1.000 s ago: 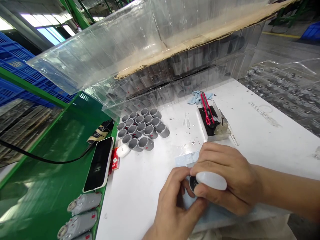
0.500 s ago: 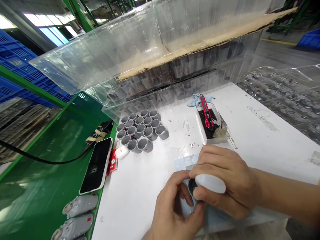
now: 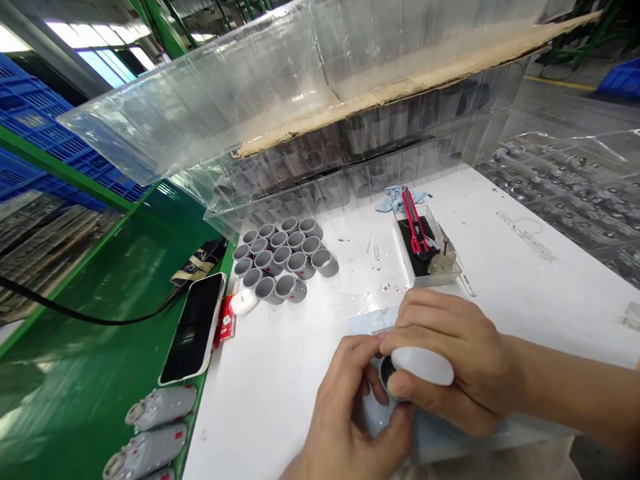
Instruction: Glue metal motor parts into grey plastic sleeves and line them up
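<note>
My left hand [image 3: 353,417] curls its fingers and thumb around a round part with a dark opening [image 3: 387,373]. Most of that part is hidden by my fingers. From above, my right hand [image 3: 453,360] grips a tool with a smooth white oval handle [image 3: 423,365]; its working end sits at the dark opening and cannot be made out. Both hands meet over a light blue cloth or sheet [image 3: 373,323] near the front edge of the white table [image 3: 265,380].
Several grey cylinders [image 3: 291,288] stand at the left. A clear tray [image 3: 435,281] holds a red utility knife [image 3: 414,223]. Plastic packaging [image 3: 280,100] rises behind. Left are a phone [image 3: 193,330], a white case [image 3: 244,302] and grey bottle-shaped parts [image 3: 150,450]; metal parts [image 3: 565,187] lie right.
Both hands stay in nearly the same place, holding the same things. The dark opening and the white handle have shifted very slightly to the right.
</note>
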### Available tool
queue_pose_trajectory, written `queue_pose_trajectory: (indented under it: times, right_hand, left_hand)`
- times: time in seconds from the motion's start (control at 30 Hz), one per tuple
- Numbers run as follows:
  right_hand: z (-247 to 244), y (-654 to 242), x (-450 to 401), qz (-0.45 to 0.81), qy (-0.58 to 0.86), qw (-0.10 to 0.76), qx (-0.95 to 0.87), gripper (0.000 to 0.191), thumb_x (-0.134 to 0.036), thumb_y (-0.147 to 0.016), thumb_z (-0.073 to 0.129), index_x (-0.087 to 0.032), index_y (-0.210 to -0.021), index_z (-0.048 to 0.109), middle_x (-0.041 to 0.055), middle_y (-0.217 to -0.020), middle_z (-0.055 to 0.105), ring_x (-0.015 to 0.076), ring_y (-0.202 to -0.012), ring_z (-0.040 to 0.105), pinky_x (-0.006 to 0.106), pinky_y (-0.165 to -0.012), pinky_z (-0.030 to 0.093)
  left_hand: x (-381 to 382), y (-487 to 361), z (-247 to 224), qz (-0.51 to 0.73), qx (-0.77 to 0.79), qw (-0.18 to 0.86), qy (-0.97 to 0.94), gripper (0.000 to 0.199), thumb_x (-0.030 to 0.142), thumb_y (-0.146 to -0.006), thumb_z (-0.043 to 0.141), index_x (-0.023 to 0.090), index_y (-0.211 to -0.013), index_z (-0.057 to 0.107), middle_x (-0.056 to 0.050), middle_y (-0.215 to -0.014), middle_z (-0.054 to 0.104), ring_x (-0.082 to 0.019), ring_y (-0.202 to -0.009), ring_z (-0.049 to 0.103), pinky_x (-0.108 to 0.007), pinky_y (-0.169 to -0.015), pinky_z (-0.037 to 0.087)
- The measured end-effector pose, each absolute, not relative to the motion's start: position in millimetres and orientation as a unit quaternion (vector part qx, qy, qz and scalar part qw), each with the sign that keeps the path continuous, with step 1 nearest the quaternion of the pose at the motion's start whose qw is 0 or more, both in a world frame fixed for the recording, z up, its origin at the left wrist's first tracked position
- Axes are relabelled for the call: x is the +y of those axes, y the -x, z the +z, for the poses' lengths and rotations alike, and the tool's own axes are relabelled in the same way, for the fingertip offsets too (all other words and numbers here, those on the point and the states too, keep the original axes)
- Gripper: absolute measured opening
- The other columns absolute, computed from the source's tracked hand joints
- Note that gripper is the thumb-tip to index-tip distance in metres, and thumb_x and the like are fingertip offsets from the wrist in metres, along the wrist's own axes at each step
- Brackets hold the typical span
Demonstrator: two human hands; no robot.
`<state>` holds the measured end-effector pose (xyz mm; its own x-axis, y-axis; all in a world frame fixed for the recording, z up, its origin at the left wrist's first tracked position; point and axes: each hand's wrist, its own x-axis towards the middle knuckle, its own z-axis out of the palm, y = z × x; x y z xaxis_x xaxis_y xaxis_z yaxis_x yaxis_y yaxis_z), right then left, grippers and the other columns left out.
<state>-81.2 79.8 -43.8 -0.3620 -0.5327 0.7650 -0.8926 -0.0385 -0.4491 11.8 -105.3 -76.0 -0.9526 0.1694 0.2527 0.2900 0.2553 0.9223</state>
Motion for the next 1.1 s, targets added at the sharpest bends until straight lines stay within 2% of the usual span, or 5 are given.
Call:
queue_pose_trajectory:
  times: [0.17, 0.3, 0.47, 0.7, 1.1]
  right_hand:
    - [-43.5, 80.5, 81.2, 0.476, -0.535, 0.165, -0.678, 0.018, -0.023, -0.104, 0.057, -0.010, -0.092, 0.061, 0.0082, -0.076, 0.064, 0.0188, -0.070, 0.054, 0.038, -0.066, 0.042]
    - [-44.2, 81.1, 80.7, 0.484, -0.531, 0.171, -0.674, 0.017, -0.023, -0.103, 0.058, -0.009, -0.094, 0.062, 0.0103, -0.081, 0.068, 0.0184, -0.070, 0.051, 0.038, -0.066, 0.041]
    - [-42.7, 81.6, 79.8, 0.484, -0.531, 0.178, -0.672, 0.016, -0.021, -0.103, 0.058, -0.007, -0.102, 0.064, 0.0118, -0.086, 0.071, 0.0185, -0.070, 0.051, 0.038, -0.065, 0.041]
    - [-45.4, 81.0, 80.5, 0.484, -0.525, 0.185, -0.675, 0.016, -0.022, -0.103, 0.059, -0.007, -0.098, 0.064, 0.0118, -0.083, 0.069, 0.0186, -0.070, 0.052, 0.038, -0.065, 0.042]
    - [-45.8, 81.1, 79.9, 0.479, -0.529, 0.180, -0.677, 0.018, -0.024, -0.103, 0.059, -0.010, -0.092, 0.060, 0.0083, -0.076, 0.065, 0.0186, -0.068, 0.053, 0.038, -0.066, 0.041]
  left_hand:
    - [-110.3, -9.8, -75.7, -0.612, -0.779, 0.029, 0.132, 0.043, 0.021, -0.097, 0.074, 0.033, -0.136, 0.063, -0.002, -0.115, 0.059, -0.020, -0.101, 0.065, -0.030, -0.085, 0.055]
    - [-111.6, -11.5, -79.2, -0.640, -0.761, -0.003, 0.106, 0.041, 0.028, -0.094, 0.081, 0.035, -0.131, 0.065, 0.000, -0.123, 0.065, -0.021, -0.113, 0.065, -0.026, -0.082, 0.053]
    - [-109.3, -17.1, -81.9, -0.616, -0.782, 0.013, 0.092, 0.056, 0.016, -0.089, 0.069, 0.038, -0.139, 0.057, 0.006, -0.088, 0.066, -0.020, -0.108, 0.069, -0.025, -0.081, 0.053]
    - [-108.8, -11.6, -77.3, -0.639, -0.761, 0.009, 0.110, 0.048, 0.017, -0.093, 0.073, 0.033, -0.136, 0.062, -0.002, -0.119, 0.061, -0.022, -0.114, 0.066, -0.033, -0.096, 0.056]
    - [-111.1, -13.2, -76.8, -0.612, -0.779, 0.022, 0.137, 0.047, 0.016, -0.093, 0.069, 0.031, -0.137, 0.060, -0.005, -0.122, 0.059, -0.025, -0.112, 0.062, -0.036, -0.095, 0.055]
